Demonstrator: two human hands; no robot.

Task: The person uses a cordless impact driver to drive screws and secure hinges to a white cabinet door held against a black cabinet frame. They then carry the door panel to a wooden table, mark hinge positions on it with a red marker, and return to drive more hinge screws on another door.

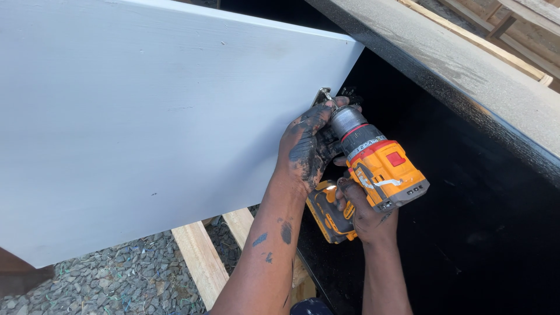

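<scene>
From the head view, my right hand [364, 213] has its fingers clamped around the grip of a yellow and black cordless drill [373, 169], which points up and to the left. My left hand [309, 146], smeared with dark paint, wraps its fingers around the drill's grey chuck [348, 121], fingertips pressing right where the bit meets a small metal hinge [322, 96]. That hinge sits just above my left fingertips, at the lower right corner of a large white-painted board [157, 116], which spreads out to the left of both hands. To the right of my fingers and behind the drill is a black-painted panel [466, 204], topped by a grey, dusty ledge [466, 64]. Below my forearms lie bare wooden planks [201, 259] on grey gravel [116, 280].
</scene>
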